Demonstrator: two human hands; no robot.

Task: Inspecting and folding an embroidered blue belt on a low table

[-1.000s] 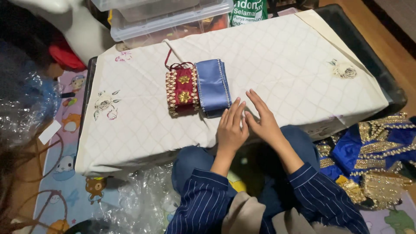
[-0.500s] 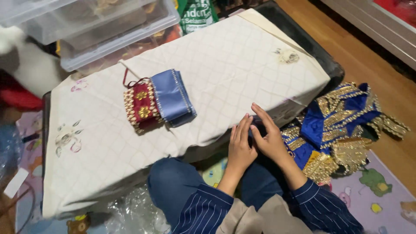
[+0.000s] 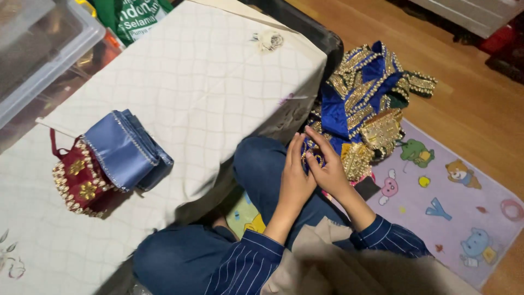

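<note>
Right of the low table [image 3: 180, 82], down on the floor, sits a heap of blue and gold costume cloth [image 3: 363, 104], and that's where both hands have ended up. The left hand [image 3: 295, 177] and right hand [image 3: 327, 172] are pressed together at the near edge of the heap, fingers loosely curled around something small. It looks like a bit of gold trim, but honestly it's too hidden to say if they've got a real grip on it or are just touching it.

What could go wrong: that beaded edging looks snaggy, so a quick tug could catch threads or pop sequins, and the slippery cloth could slide further across the floor mat [image 3: 447, 207].

Textures are a nice mix. The heap is shiny satin with stiff, bumpy gold borders. Back on the table, toward its left end, there's a folded blue satin piece [image 3: 123, 147] lying against a dark red pouch [image 3: 79, 177] edged in pearly beads. The table cover is pale, quilted in squares.
</note>
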